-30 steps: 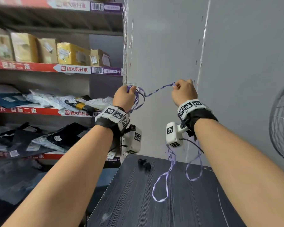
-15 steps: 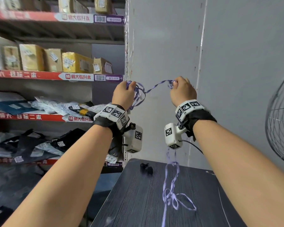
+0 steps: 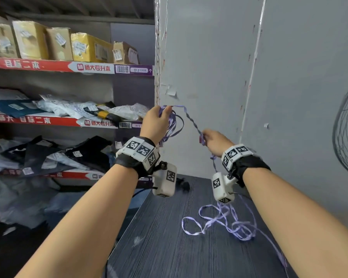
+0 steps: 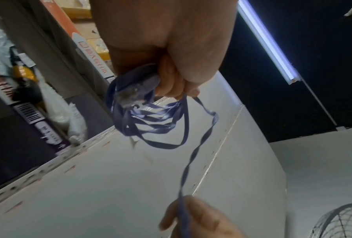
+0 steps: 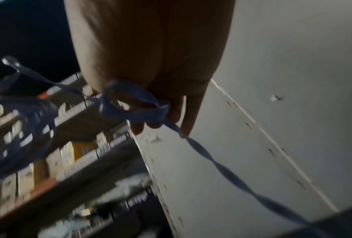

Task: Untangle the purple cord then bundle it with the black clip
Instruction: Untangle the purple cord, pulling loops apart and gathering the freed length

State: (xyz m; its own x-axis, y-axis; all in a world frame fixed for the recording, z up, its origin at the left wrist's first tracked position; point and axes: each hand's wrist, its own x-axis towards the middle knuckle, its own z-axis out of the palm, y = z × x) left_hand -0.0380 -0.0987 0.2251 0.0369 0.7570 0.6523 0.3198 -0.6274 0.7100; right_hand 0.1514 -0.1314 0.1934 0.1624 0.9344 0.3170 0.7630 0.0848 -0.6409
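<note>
While several loops of the cord (image 3: 174, 125) are gathered in the left hand (image 3: 155, 122), whose fingers are curled round them, a twisted stretch is drawn down from it to the right hand (image 3: 216, 140), which is held lower and to the right of the left hand. That stretch is pinched by the right fingers (image 5: 188, 116), apparently so that it can be fed across and added to the coil. The coil is kept raised, well above the table (image 3: 169, 247), probably so that the slack hangs free and kinks can be seen. Below the right hand, the rest of the cord is trailed onto the table, where it lies in loose, overlapping loops that are judged not yet fully untangled. The clip (image 3: 184, 184) lies untouched at the far edge of the table, below the left hand and partly hidden behind the wrist camera; it is presumably left there until the winding is finished.
</note>
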